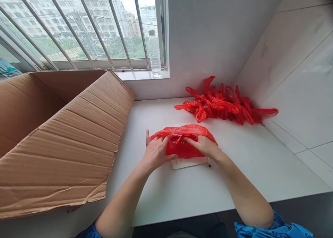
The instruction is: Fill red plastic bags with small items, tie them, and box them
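Note:
A red plastic bag (191,129) lies bunched in front of me on the white countertop, partly covering a white notepad or paper (188,163) with writing on it. My left hand (157,151) grips the bag's left side, thumb low along its near edge and one finger sticking up past the far end. On the right, my right hand (206,147) holds the bag, its thumb pointing inward across the red film and its other fingers largely hidden by the plastic. The dark tip of a pen-like stick (209,164) pokes out beside the paper.
A large open cardboard box (85,144) stands at the left. Several knotted red plastic bags (221,104) are heaped against the back wall, near the tiled wall (299,92). A clear bottle (154,54) stands on the sill of the barred window. The counter's front edge (182,217) runs before me.

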Available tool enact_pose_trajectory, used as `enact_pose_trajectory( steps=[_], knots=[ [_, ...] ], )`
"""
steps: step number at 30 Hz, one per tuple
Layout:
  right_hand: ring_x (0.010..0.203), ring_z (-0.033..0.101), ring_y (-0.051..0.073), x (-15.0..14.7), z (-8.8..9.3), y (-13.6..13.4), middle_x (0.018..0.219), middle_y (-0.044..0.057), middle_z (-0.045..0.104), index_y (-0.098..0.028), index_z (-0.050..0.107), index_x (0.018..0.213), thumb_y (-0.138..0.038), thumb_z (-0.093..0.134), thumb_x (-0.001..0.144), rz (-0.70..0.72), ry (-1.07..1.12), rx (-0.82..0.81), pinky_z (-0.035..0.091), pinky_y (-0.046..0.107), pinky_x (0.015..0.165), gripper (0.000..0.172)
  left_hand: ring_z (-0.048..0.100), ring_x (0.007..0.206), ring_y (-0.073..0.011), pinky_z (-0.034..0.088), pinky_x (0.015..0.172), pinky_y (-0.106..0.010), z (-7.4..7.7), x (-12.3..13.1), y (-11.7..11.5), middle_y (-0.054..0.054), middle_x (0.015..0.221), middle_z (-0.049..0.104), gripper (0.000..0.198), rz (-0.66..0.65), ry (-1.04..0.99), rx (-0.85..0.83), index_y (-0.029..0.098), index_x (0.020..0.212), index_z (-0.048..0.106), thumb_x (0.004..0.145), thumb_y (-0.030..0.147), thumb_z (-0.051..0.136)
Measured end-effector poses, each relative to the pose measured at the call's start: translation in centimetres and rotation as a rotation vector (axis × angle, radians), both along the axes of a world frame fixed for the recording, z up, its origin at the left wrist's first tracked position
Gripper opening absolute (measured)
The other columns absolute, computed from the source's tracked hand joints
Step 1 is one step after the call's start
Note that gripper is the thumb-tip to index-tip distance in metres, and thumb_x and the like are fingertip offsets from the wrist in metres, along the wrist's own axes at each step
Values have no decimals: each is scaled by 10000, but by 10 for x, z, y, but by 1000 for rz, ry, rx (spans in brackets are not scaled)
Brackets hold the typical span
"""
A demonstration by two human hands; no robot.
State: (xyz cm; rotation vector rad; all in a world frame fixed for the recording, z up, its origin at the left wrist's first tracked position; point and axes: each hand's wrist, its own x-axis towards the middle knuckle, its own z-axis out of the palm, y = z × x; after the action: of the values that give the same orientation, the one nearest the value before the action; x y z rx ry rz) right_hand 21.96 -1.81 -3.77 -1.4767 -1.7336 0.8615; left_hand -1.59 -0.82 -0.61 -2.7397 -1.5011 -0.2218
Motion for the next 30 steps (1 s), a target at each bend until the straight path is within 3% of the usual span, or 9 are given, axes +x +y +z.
enact_pose_trajectory(
  steps=[3,7,11,15,17,19,23,27,30],
  knots=[
    [800,697,262,-2,4,2,821,14,757,-289,750,875,-660,438,904,-117,62,-125,526,365,695,486,648,997,-299,-82,1154,-677,-2,-2,1,-77,989,717,703,-1,17,16,250,1354,522,768,583,722],
    [669,658,237,-2,5,2,685,7,711,-257,682,710,-673,449,884,-195,86,-138,483,333,602,508,662,927,-273,-31,1177,-648,-1,0,2,-30,855,726,605,-22,-17,29,249,1319,541,835,598,647],
    [605,624,211,4,1,4,628,-8,669,-252,625,662,-690,455,874,-130,61,-195,449,308,539,515,656,869,-230,191,1185,-554,4,3,3,9,761,696,568,-24,-124,92,231,1414,445,925,494,568],
    [639,653,208,6,-11,10,687,-11,699,-271,688,776,-718,480,856,-8,55,-236,488,309,559,500,656,842,-204,480,945,-390,9,2,5,-7,816,690,616,-50,-284,161,223,1525,282,979,411,495],
    [635,666,212,3,-16,14,669,2,705,-276,713,778,-700,423,892,-62,67,-205,511,319,573,527,654,850,-203,510,855,-353,11,1,6,-22,864,698,538,-98,-338,203,242,1490,353,986,372,486],
    [610,664,213,0,-15,15,613,11,689,-282,715,730,-664,346,937,-120,70,-130,515,322,568,570,646,912,-208,504,913,-373,13,-1,7,-32,917,706,437,-146,-374,256,252,1412,460,982,321,494],
    [613,652,224,1,11,0,598,20,665,-266,711,748,-589,327,971,-116,-41,10,503,329,581,549,592,1082,-223,451,1042,-414,17,-7,5,-69,1128,670,352,-124,-420,356,254,1315,550,965,272,517],
    [766,688,216,26,50,-28,849,19,736,-267,706,970,-528,386,981,-92,-11,157,512,320,695,412,567,1182,-259,515,930,-391,20,-21,-3,-131,1340,545,507,97,-431,281,235,1419,451,947,390,550],
    [766,692,208,51,56,-40,940,28,742,-275,688,1005,-525,446,962,-276,-81,240,497,309,660,351,656,1041,-247,544,781,-353,23,-31,-9,-138,1296,588,620,272,-422,86,233,1462,388,927,504,546]
  ],
)
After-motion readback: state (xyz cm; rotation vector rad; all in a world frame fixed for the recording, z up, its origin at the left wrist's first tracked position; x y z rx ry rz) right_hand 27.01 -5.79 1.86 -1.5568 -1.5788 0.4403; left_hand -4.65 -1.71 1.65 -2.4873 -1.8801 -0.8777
